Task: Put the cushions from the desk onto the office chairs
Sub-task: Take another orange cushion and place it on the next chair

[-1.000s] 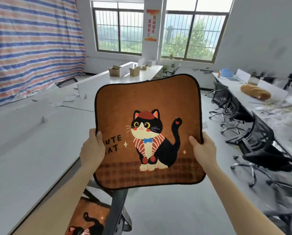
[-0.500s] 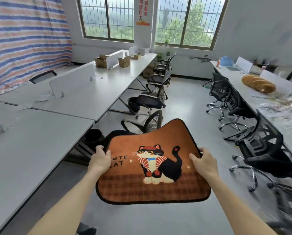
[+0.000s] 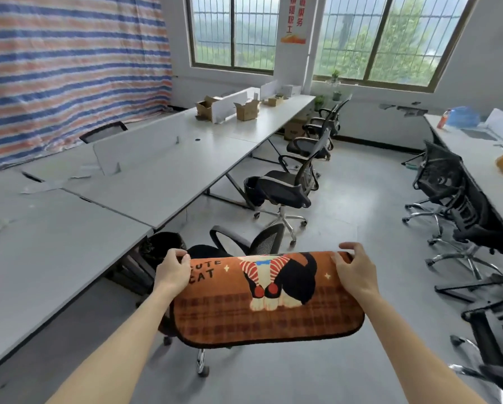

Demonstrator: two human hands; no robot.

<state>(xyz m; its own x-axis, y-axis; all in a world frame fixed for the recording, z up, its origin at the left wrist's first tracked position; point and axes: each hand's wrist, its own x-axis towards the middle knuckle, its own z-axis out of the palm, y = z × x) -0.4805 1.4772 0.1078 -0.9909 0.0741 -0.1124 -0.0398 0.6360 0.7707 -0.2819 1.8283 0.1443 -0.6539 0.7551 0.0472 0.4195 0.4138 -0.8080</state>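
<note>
An orange-brown cushion [image 3: 262,313] with a cartoon cat and the words "CUTE CAT" lies nearly flat in front of me, over the seat of a black mesh office chair [image 3: 256,243]. My left hand [image 3: 173,271] grips its far left corner. My right hand [image 3: 356,271] holds its far right corner, fingers curled over the edge. The cushion's far edge droops out of sight and hides most of the chair's seat. A long white desk [image 3: 69,246] runs along my left.
More black office chairs: one [image 3: 285,188] ahead by the desk, others behind it [image 3: 311,147], and a row on the right [image 3: 445,182]. Cardboard boxes [image 3: 246,109] stand far down the desk. A second desk [image 3: 483,158] lines the right wall.
Both hands have lowered the cushion from upright in front of my face to nearly flat over the chair seat. My view has shifted forward and down along the aisle.
</note>
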